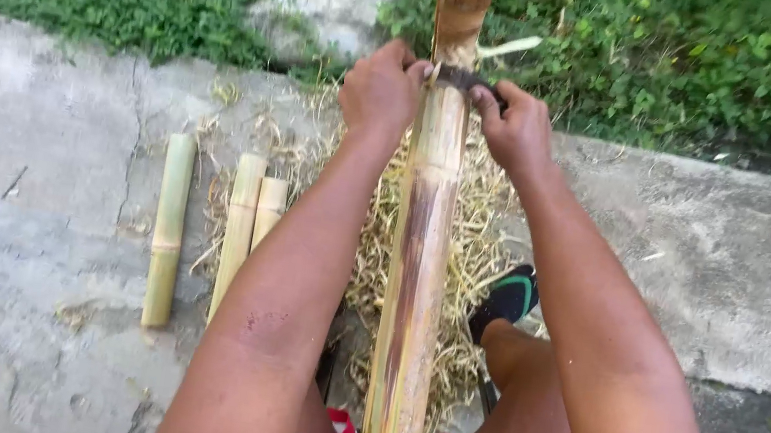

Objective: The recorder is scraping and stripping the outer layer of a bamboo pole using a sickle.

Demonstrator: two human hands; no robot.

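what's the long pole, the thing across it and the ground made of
Pole: looks like bamboo, yellow-green with a brown scraped streak, smooth and slightly glossy, with node rings.
Blade, held across it by the left hand and right hand: dark, probably metal, mostly hidden.
Ground: grey concrete, rough, cracked.
Shavings: dry, straw-like fibre.

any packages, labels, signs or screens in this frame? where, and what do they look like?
None in view.
Only unmarked things show: both hands, left hand and right hand, gripping a dark blade across a long bamboo pole.
Three cut bamboo pieces lie on the concrete to the left, with pale shavings under the pole.
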